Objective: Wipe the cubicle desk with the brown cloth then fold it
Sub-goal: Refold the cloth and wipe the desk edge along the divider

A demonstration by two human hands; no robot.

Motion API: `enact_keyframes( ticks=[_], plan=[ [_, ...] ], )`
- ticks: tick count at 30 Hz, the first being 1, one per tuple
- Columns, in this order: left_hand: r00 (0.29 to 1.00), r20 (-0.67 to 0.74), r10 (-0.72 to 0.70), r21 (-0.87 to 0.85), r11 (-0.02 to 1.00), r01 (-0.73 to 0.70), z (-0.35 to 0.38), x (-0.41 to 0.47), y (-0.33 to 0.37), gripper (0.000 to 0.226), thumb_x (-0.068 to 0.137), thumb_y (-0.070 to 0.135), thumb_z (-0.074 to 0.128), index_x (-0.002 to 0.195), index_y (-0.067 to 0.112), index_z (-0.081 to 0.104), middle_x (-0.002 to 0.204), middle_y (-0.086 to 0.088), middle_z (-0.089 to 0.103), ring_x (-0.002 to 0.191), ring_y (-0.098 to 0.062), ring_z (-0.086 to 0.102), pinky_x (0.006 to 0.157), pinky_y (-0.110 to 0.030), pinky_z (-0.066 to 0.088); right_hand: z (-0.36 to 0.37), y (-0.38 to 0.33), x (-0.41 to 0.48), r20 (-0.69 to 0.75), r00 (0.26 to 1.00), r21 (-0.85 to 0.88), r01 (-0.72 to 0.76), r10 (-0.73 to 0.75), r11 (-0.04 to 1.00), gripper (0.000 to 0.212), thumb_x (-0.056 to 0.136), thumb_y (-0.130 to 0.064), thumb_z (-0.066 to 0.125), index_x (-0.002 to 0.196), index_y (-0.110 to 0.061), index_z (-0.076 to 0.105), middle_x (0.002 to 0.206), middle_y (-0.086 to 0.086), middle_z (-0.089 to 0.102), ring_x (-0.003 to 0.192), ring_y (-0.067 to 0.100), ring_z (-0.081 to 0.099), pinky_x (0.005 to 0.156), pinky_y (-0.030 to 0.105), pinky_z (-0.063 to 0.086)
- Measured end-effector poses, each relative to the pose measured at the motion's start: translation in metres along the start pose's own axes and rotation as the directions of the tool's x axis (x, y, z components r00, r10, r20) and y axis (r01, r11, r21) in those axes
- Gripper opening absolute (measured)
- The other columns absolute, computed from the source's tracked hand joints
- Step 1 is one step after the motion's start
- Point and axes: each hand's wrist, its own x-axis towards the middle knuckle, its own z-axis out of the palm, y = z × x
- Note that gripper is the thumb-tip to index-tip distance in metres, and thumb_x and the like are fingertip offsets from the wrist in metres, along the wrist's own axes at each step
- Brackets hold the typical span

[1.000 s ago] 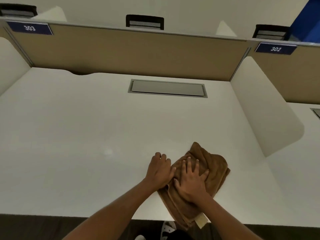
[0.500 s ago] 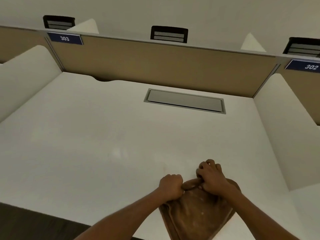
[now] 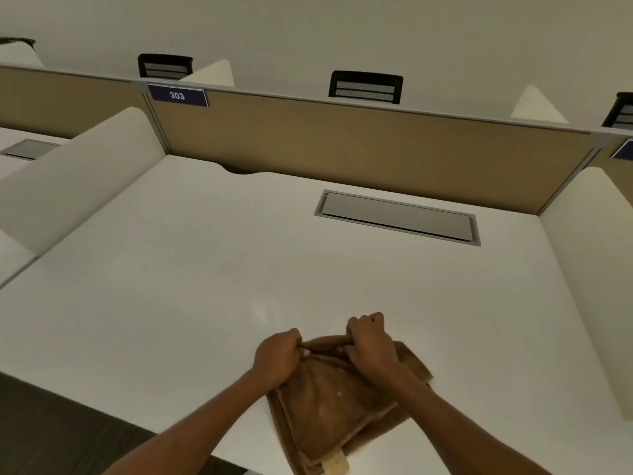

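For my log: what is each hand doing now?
Left hand: closed, gripping the brown cloth.
Right hand: closed, gripping the same cloth.

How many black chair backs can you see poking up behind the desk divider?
3 for certain: one chair back above the 303 sign, one near the middle, one cut off at the right edge. A dark sliver at far left may be a fourth.

Shown are two hands, left hand (image 3: 278, 357) and right hand (image 3: 371, 347); one brown cloth (image 3: 329, 409); one desk (image 3: 205, 269); one cable hatch (image 3: 397, 217); three chair backs (image 3: 365, 87); one number plate (image 3: 177, 96) is fully seen.
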Motion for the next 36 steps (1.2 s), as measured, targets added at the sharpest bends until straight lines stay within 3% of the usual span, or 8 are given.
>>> enact_keyframes(
  ticks=[7, 13, 15, 18, 21, 26, 33, 36],
  plan=[
    [0.991, -0.135, -0.013, 0.161, 0.986, 0.035, -0.060, 0.036, -0.088, 0.018, 0.093, 0.030, 0.053, 0.094, 0.014, 0.044, 0.078, 0.000, 0.063, 0.069, -0.014, 0.058, 0.062, -0.031, 0.048, 0.047, -0.100, 0.079, -0.072, 0.997, -0.022, 0.004, -0.005, 1.000, 0.004, 0.093, -0.016, 0.050, 0.096, -0.019, 0.050, 0.105, 0.007, 0.054, 0.102, 0.024, 0.046, 0.072, 0.033, 0.051],
    [0.987, -0.158, 0.044, 0.290, 0.957, 0.003, -0.076, 0.081, -0.132, 0.025, 0.094, 0.037, 0.047, 0.095, 0.012, 0.044, 0.078, -0.002, 0.064, 0.069, -0.023, 0.062, 0.071, -0.033, 0.046, 0.096, -0.157, 0.135, -0.107, 0.991, -0.039, -0.089, 0.085, 0.995, 0.039, 0.091, -0.029, 0.056, 0.125, -0.011, 0.046, 0.134, 0.018, 0.045, 0.131, 0.040, 0.031, 0.078, 0.041, 0.051],
    [0.983, -0.148, 0.110, 0.363, 0.931, -0.049, -0.069, 0.088, -0.144, 0.023, 0.095, 0.037, 0.046, 0.092, 0.014, 0.049, 0.076, -0.001, 0.065, 0.065, -0.024, 0.062, 0.076, -0.037, 0.043, 0.112, -0.163, 0.137, -0.100, 0.995, -0.087, -0.011, 0.003, 0.996, 0.041, 0.092, -0.034, 0.048, 0.128, -0.016, 0.045, 0.132, 0.015, 0.048, 0.128, 0.039, 0.035, 0.087, 0.046, 0.044],
    [0.952, -0.156, 0.264, 0.438, 0.882, -0.173, -0.056, 0.090, -0.161, 0.030, 0.094, 0.034, 0.046, 0.071, 0.015, 0.051, 0.058, -0.001, 0.059, 0.045, -0.023, 0.053, 0.062, -0.035, 0.040, 0.129, -0.164, 0.129, -0.175, 0.984, -0.116, 0.012, -0.033, 0.993, 0.024, 0.092, -0.035, 0.038, 0.109, -0.025, 0.051, 0.112, 0.006, 0.053, 0.104, 0.028, 0.046, 0.081, 0.043, 0.037],
    [0.887, -0.206, 0.414, 0.449, 0.845, -0.290, -0.051, 0.097, -0.168, 0.036, 0.093, 0.034, 0.034, 0.065, 0.017, 0.050, 0.052, 0.000, 0.054, 0.040, -0.022, 0.046, 0.056, -0.032, 0.032, 0.134, -0.160, 0.126, -0.279, 0.959, -0.090, -0.088, 0.060, 0.992, 0.013, 0.092, -0.037, 0.039, 0.091, -0.026, 0.047, 0.097, 0.003, 0.053, 0.091, 0.023, 0.045, 0.076, 0.040, 0.039],
    [0.795, -0.144, 0.590, 0.463, 0.750, -0.473, -0.042, 0.112, -0.144, 0.060, 0.100, 0.040, 0.010, 0.066, 0.018, 0.055, 0.054, 0.002, 0.055, 0.042, -0.019, 0.047, 0.056, -0.033, 0.040, 0.128, -0.147, 0.109, -0.277, 0.918, -0.018, -0.302, 0.285, 0.953, 0.019, 0.094, -0.037, 0.035, 0.093, -0.026, 0.050, 0.102, 0.003, 0.054, 0.101, 0.024, 0.044, 0.085, 0.041, 0.037],
    [0.706, 0.052, 0.706, 0.456, 0.612, -0.646, -0.009, 0.108, -0.078, 0.023, 0.084, 0.030, 0.066, 0.066, 0.019, 0.057, 0.054, 0.003, 0.057, 0.042, -0.017, 0.049, 0.056, -0.031, 0.045, 0.111, -0.102, 0.053, -0.314, 0.795, 0.052, -0.531, 0.518, 0.846, 0.029, 0.095, -0.041, 0.026, 0.099, -0.028, 0.051, 0.108, 0.000, 0.053, 0.104, 0.022, 0.042, 0.089, 0.039, 0.033],
    [0.631, 0.093, 0.770, 0.450, 0.533, -0.717, 0.005, 0.098, -0.050, 0.024, 0.082, 0.033, 0.069, 0.065, 0.020, 0.058, 0.054, 0.003, 0.057, 0.042, -0.016, 0.050, 0.054, -0.031, 0.045, 0.107, -0.085, 0.026, -0.326, 0.732, 0.070, -0.613, 0.599, 0.787, 0.031, 0.094, -0.044, 0.025, 0.103, -0.029, 0.051, 0.111, -0.001, 0.053, 0.105, 0.021, 0.042, 0.090, 0.039, 0.033]
  ],
)
